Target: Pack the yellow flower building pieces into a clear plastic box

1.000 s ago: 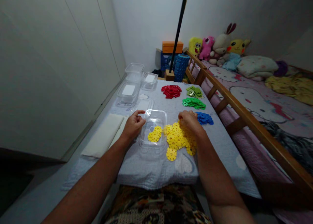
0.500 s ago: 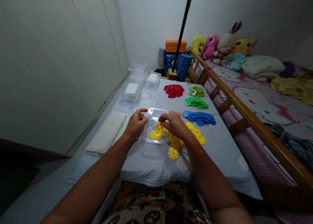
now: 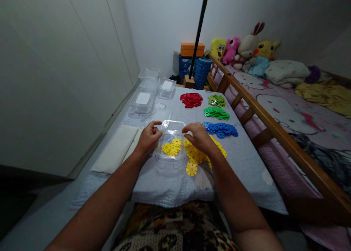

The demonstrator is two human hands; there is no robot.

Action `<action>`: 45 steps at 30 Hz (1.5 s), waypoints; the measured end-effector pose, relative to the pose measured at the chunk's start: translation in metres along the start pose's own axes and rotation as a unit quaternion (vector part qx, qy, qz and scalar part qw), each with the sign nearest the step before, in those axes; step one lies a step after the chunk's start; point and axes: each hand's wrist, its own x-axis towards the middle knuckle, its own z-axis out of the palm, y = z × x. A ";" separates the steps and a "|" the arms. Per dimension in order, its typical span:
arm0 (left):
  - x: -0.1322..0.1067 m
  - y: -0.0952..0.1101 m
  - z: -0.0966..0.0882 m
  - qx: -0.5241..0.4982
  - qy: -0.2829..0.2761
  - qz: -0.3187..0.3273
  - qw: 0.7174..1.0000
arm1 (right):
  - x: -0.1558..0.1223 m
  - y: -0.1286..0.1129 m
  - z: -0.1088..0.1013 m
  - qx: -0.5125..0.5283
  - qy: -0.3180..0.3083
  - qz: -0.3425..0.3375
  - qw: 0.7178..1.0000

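A clear plastic container point(image 3: 171, 124) stands on the cloth in front of me, with several yellow notched discs point(image 3: 172, 147) lying inside it. My left hand point(image 3: 149, 137) is at the container's left side, thumb and index finger bent around its rim. Beside the right rim is my right hand point(image 3: 197, 137), its thumb and index finger curved and apart, with nothing visible between them. Under and behind that hand spreads a pile of yellow discs point(image 3: 196, 156), partly hidden by the hand and wrist. One yellow disc point(image 3: 191, 169) lies at the pile's near edge.
Piles of blue discs point(image 3: 221, 130), green discs point(image 3: 216, 113), light green pieces point(image 3: 216, 100) and red pieces point(image 3: 191, 100) lie farther back. Clear lidded containers point(image 3: 142, 98) stand back left. Folded beige cloth point(image 3: 115, 148) is at left. A wooden bed rail point(image 3: 252, 106) runs along the right.
My right hand has moved right, from above the container to beside its right rim. The yellow discs inside now show more fully. My left hand stays at the container, and the view has shifted slightly.
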 end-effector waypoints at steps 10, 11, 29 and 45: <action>0.001 -0.001 -0.001 0.005 0.005 0.003 1.000 | -0.049 0.051 -0.013 -0.023 -0.042 0.041 0.998; 0.001 -0.001 -0.001 0.006 0.005 0.003 1.000 | -0.052 0.051 -0.011 -0.026 -0.048 0.044 0.997; 0.000 0.002 -0.001 0.002 0.007 -0.004 1.000 | -0.034 0.058 0.007 0.005 0.005 0.090 0.996; -0.002 0.006 -0.001 0.002 0.002 -0.011 1.000 | -0.011 0.008 -0.008 0.207 0.036 0.029 0.977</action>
